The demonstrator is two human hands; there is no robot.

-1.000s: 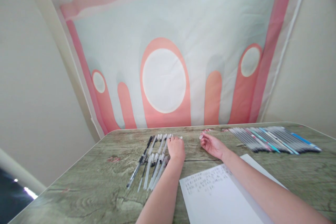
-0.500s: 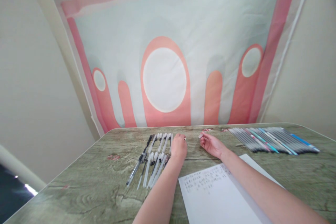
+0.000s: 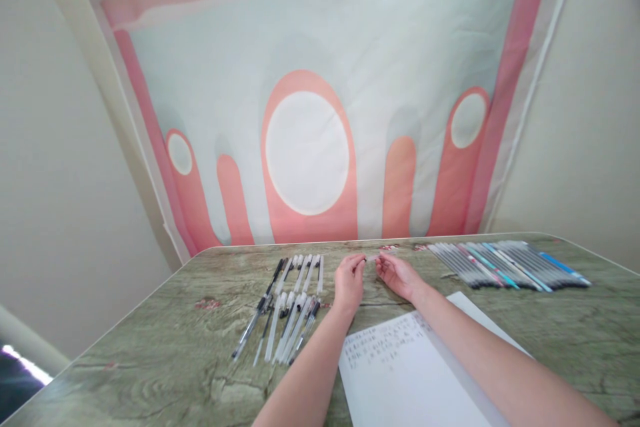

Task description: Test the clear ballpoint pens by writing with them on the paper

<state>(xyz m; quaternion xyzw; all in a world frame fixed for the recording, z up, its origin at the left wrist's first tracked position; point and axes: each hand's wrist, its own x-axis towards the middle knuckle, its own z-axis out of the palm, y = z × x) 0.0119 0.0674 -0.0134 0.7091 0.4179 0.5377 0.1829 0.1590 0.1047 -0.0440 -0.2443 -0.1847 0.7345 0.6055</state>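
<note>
My left hand [image 3: 349, 280] and my right hand [image 3: 395, 273] meet near the far edge of the table [image 3: 150, 353]. Both pinch a thin clear pen [image 3: 372, 258] between their fingertips, the left at one end and the right at the other. A group of several clear pens with white or black caps [image 3: 290, 307] lies just left of my left hand. Under my right forearm lies a white sheet with faint writing [image 3: 400, 367].
A row of several pens, grey, pink and blue [image 3: 505, 265], lies at the far right of the table. A pink, white and pale blue cloth backdrop [image 3: 310, 147] hangs behind the table's far edge. Plain walls stand on both sides.
My left hand has left the clear pen group and moved right to meet my right hand. Both now pinch one pen between them.
</note>
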